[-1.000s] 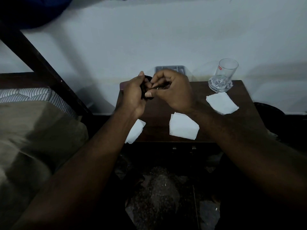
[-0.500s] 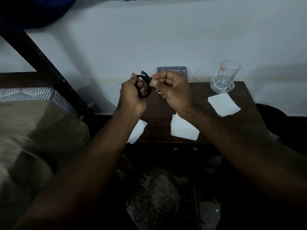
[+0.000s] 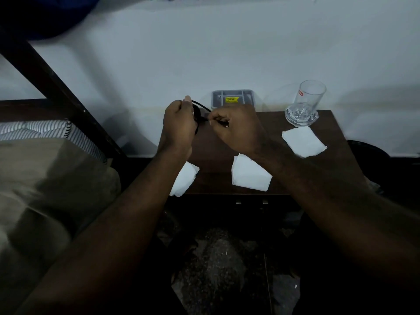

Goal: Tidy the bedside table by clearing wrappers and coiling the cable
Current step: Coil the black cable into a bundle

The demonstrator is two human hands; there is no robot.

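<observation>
While raised over the surface (image 3: 272,126): left hand (image 3: 179,123) curled round a coiled black cable (image 3: 201,105), thumb up; right hand (image 3: 236,130) pinching its loose end, just beside. Cable between both hands, clear of the surface, before a grey box (image 3: 233,98). Three white wrappers (image 3: 250,176) lying below. Versus half a second earlier: strand now stretched from left thumb to right fingers.

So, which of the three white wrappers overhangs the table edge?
The leftmost wrapper, at the front corner; the middle wrapper and the right wrapper by the glass lie fully on the table.
</observation>
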